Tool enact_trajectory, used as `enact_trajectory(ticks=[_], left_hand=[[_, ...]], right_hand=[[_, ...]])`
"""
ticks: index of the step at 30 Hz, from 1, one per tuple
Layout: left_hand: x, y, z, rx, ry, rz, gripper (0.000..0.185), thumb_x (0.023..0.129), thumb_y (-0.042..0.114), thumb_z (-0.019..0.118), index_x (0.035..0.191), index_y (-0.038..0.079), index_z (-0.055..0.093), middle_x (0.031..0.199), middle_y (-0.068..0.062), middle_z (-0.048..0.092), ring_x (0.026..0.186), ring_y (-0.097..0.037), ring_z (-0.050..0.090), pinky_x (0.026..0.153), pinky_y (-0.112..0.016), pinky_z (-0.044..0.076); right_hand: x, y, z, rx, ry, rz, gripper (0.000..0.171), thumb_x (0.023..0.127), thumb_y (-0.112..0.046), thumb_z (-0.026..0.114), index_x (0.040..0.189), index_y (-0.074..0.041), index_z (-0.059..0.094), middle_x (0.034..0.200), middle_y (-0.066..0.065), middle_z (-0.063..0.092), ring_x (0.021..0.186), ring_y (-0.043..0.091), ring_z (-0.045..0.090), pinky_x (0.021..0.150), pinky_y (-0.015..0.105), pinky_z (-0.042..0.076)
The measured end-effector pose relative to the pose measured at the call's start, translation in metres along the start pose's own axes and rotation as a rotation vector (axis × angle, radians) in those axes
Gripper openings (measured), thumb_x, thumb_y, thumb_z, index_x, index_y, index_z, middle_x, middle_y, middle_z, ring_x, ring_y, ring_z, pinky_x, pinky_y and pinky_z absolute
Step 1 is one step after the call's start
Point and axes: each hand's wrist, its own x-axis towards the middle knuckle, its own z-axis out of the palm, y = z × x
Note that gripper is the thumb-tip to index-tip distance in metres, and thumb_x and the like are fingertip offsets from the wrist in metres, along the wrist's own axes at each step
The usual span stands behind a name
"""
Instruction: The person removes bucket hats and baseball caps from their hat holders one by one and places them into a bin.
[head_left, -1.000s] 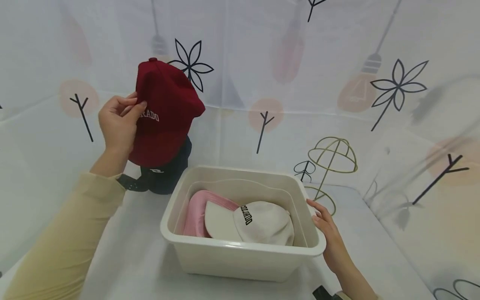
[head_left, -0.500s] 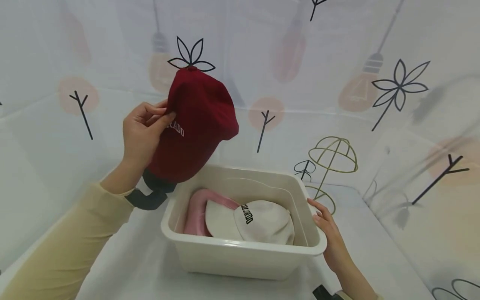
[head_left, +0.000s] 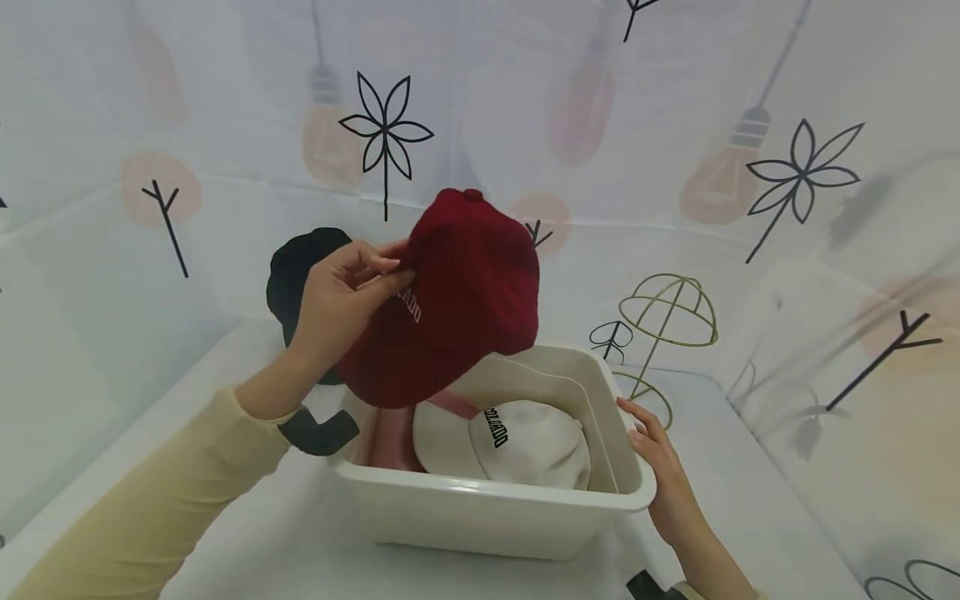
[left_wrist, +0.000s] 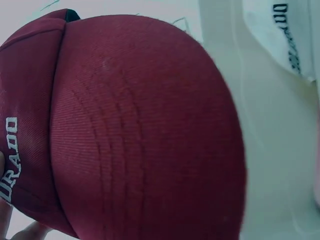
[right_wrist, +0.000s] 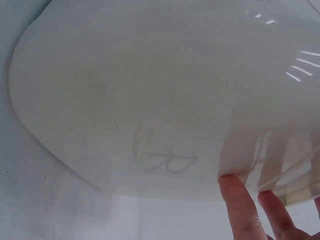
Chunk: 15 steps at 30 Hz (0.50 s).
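Note:
My left hand [head_left: 341,304] pinches a dark red baseball cap [head_left: 472,283] at its front panel, between thumb and fingers. The cap hangs tilted over the left part of a white plastic bin [head_left: 480,518], its brim pointing down and left. In the left wrist view, the red brim [left_wrist: 150,130] fills most of the picture, with white letters on the crown. A white cap [head_left: 536,442] with dark lettering lies in the bin, beside a pink cap [head_left: 393,437] partly hidden by the red one. My right hand [head_left: 663,475] holds the bin's right rim, fingertips [right_wrist: 234,187] against the outer wall.
A black cap [head_left: 292,275] stands on the table behind my left hand, partly covered by it. At the back right is a gold wire hat stand [head_left: 660,333]. The white table [head_left: 255,517] meets a printed backdrop cloth [head_left: 480,108] behind and at the sides.
My left hand has carried the red cap right and down, from in front of the black cap to over the bin. The right hand has stayed at the rim.

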Motion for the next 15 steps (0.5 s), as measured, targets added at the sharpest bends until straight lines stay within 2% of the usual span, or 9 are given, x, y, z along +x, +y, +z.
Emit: enact_trajectory(ticks=[6,11,15], left_hand=[[-0.009,-0.007,0.013,0.023,-0.148,-0.035,0.006,0.082,-0.004,0.066,0.084,-0.001,0.062,0.114,-0.012,0.064,0.105,-0.019,0.061,0.086,-0.032,0.049],[-0.015,-0.012,0.025,0.052,-0.283,-0.098,0.011,0.082,-0.002,0.067,0.081,0.008,0.063,0.113,-0.010,0.065,0.105,-0.016,0.060,0.085,-0.031,0.049],[-0.016,-0.014,0.036,0.075,-0.362,-0.143,0.010,0.083,0.000,0.068,0.080,0.008,0.062,0.111,-0.007,0.066,0.105,-0.015,0.060,0.087,-0.032,0.048]], right_hand=[[0.001,0.000,0.000,-0.004,-0.004,-0.003,0.039,0.100,-0.021,0.031,0.139,-0.017,0.036,0.121,0.007,0.043,0.099,0.015,0.052,0.075,0.031,0.049],[0.002,0.002,-0.001,-0.016,0.007,0.009,0.039,0.101,-0.022,0.031,0.139,-0.018,0.036,0.121,0.007,0.043,0.100,0.015,0.052,0.076,0.031,0.048],[0.001,0.003,-0.002,-0.017,0.011,0.022,0.039,0.101,-0.023,0.031,0.139,-0.018,0.035,0.123,0.008,0.039,0.102,0.015,0.051,0.077,0.031,0.047]])
